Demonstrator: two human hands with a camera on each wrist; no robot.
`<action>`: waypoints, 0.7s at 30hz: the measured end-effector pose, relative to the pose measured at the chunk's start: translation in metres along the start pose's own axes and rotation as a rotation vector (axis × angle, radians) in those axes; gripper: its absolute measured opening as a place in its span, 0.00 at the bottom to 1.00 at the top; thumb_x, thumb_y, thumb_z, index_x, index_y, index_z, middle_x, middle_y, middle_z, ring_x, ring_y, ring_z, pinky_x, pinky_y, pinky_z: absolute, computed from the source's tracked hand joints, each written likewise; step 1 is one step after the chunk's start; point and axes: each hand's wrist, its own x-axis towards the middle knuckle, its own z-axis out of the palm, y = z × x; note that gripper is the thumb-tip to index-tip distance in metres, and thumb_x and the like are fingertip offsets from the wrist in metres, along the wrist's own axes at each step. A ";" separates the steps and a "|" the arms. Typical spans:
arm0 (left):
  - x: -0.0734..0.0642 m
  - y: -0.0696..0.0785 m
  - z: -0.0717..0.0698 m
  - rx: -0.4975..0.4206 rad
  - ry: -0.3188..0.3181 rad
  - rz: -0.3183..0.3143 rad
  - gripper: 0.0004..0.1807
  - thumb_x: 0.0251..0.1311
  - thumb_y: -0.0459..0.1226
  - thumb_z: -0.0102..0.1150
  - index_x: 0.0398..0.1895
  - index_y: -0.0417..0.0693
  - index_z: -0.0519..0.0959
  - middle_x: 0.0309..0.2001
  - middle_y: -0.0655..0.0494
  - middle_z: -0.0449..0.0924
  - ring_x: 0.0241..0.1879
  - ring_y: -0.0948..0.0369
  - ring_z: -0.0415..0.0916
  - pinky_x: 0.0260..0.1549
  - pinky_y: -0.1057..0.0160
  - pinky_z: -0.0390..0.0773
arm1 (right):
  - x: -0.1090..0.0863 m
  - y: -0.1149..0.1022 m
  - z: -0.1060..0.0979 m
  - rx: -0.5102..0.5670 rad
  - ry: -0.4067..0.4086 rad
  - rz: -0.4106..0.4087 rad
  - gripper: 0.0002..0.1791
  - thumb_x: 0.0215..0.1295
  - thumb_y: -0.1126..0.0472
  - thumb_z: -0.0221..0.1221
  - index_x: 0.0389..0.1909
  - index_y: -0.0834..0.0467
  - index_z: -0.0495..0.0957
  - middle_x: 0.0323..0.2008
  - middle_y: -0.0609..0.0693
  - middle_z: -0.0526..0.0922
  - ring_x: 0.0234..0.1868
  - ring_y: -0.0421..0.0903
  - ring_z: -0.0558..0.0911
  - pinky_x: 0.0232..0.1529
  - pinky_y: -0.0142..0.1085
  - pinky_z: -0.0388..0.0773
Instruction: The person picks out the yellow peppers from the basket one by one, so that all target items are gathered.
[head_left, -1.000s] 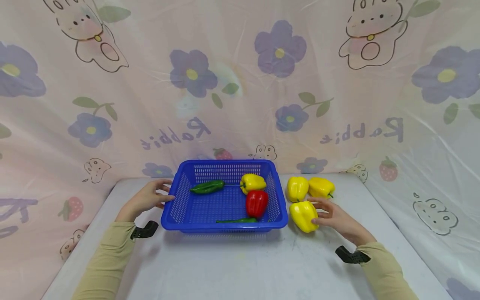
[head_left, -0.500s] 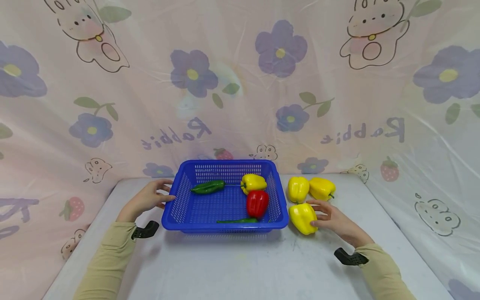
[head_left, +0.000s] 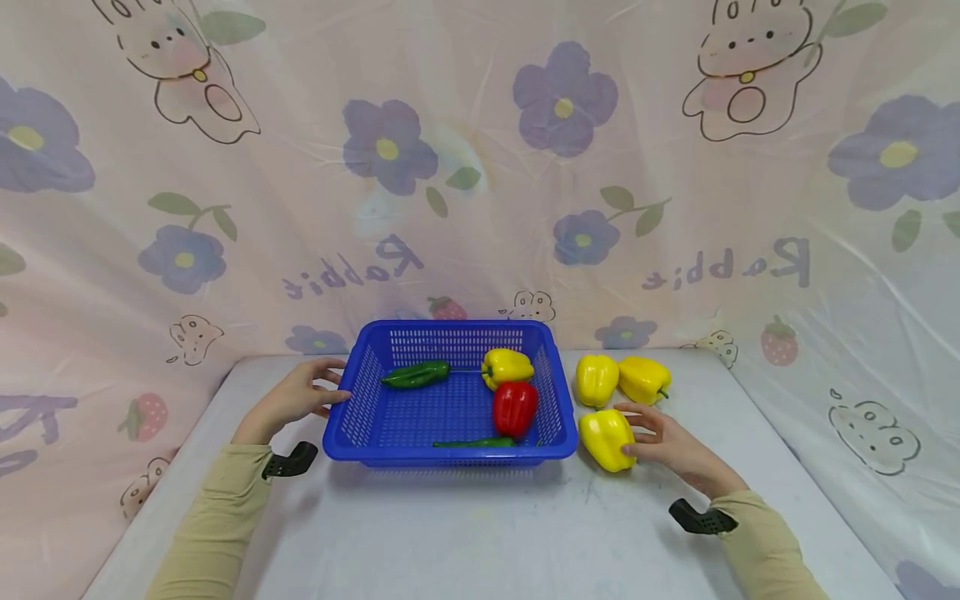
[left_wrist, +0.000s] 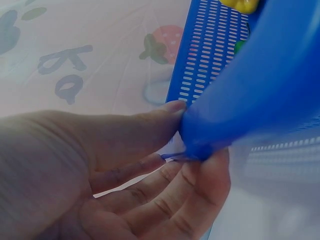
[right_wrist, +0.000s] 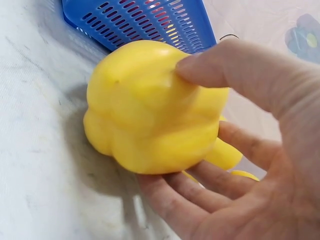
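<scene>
My left hand (head_left: 296, 396) pinches the left rim of a blue plastic basket (head_left: 450, 452); in the left wrist view the thumb is on one side of the rim (left_wrist: 240, 107) and the fingers are curled beneath it. To the basket's right, my right hand (head_left: 671, 446) holds a yellow bell pepper (head_left: 606, 440) between thumb and fingers. The right wrist view has this pepper (right_wrist: 145, 110) close up, its lobed end towards the camera. Inside the basket lie a long green pepper (head_left: 416, 374), a yellow bell pepper (head_left: 507, 367), a red bell pepper (head_left: 515, 408) and a thin green pepper (head_left: 472, 442).
Two more yellow bell peppers, one upright (head_left: 597, 380) and one on its side (head_left: 643, 379), sit behind the right hand on the white table (head_left: 465, 533). A curtain (head_left: 480, 208) printed with rabbits and flowers hangs behind the table.
The held yellow bell pepper and my right hand have shifted slightly towards me, a little away from the peppers behind. My left hand stays on the basket rim.
</scene>
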 end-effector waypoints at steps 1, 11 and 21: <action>0.000 0.000 0.000 0.001 0.001 0.000 0.33 0.62 0.31 0.60 0.67 0.28 0.58 0.51 0.32 0.69 0.36 0.52 0.80 0.32 0.55 0.83 | 0.000 0.000 0.000 -0.001 -0.002 -0.001 0.42 0.60 0.59 0.65 0.71 0.61 0.54 0.68 0.65 0.58 0.67 0.68 0.56 0.57 0.56 0.70; 0.000 0.000 0.001 0.011 0.008 -0.002 0.33 0.62 0.31 0.60 0.67 0.29 0.58 0.51 0.32 0.70 0.36 0.53 0.80 0.32 0.55 0.83 | -0.002 0.004 -0.006 -0.039 -0.024 -0.006 0.41 0.62 0.58 0.64 0.72 0.60 0.54 0.69 0.64 0.57 0.66 0.67 0.58 0.58 0.55 0.69; 0.000 -0.001 0.001 0.014 0.012 0.008 0.32 0.61 0.31 0.60 0.66 0.29 0.59 0.50 0.33 0.70 0.36 0.52 0.80 0.32 0.55 0.83 | -0.004 0.003 -0.013 -0.108 -0.006 0.038 0.40 0.64 0.54 0.62 0.72 0.61 0.55 0.67 0.66 0.60 0.65 0.66 0.61 0.58 0.57 0.67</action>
